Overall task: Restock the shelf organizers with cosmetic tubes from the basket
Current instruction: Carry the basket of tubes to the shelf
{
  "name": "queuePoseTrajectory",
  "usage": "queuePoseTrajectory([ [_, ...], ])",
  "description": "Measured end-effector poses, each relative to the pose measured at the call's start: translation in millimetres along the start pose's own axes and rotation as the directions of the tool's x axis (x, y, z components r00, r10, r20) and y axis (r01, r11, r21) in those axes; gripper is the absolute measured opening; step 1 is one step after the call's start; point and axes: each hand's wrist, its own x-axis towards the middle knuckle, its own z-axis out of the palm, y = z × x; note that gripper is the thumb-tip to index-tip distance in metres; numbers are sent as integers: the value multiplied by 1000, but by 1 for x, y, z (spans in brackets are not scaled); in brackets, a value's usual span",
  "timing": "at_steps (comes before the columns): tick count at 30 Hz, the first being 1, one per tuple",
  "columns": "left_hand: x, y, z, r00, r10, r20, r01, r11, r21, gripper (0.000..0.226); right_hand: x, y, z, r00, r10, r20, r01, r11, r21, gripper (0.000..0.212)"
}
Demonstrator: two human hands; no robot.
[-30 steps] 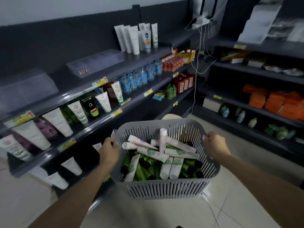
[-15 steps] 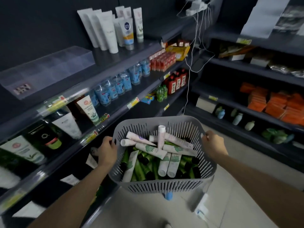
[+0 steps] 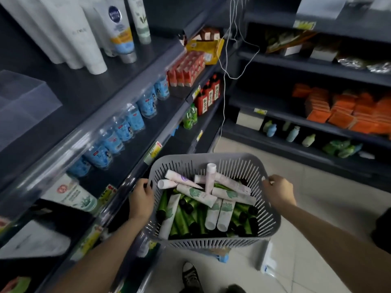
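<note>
I carry a grey slotted basket (image 3: 213,243) in front of me. My left hand (image 3: 141,197) grips its left rim and my right hand (image 3: 279,192) grips its right rim. Inside lie several cosmetic tubes: white and pale pink ones (image 3: 196,195) on top, green ones with black caps (image 3: 184,220) underneath. A clear plastic shelf organizer (image 3: 23,102) sits on the upper shelf at the far left. Several white tubes (image 3: 84,39) stand upright further along that same shelf.
Dark shelving (image 3: 118,96) runs along my left, holding blue bottles (image 3: 124,127), red boxes (image 3: 186,68) and red bottles. More shelves on the right hold orange packs (image 3: 347,108). White cables (image 3: 228,49) hang in the corner. Tiled floor (image 3: 317,208) lies ahead; my shoe (image 3: 191,273) shows below.
I have walked forward along the left shelving with the basket. The shelves slid past to the left and the organizer and standing tubes came closer. Both hands kept their grip.
</note>
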Motion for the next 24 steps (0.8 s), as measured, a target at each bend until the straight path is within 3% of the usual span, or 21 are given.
queuePoseTrajectory([
  [6,48,6,16,995,85,52,-86,996,32,20,22,1,28,997,63,-33,-64,998,-24,28],
  [18,79,-3,33,991,64,116,-89,971,220,22,42,-6,41,999,18,-48,-18,1000,13,21],
  [22,76,5,32,982,112,149,-171,858,484,32,39,-4,43,998,-17,-63,16,1000,-16,16],
  [24,69,14,33,964,215,154,-265,764,588,46,35,-2,42,973,-165,-160,140,977,-160,17],
])
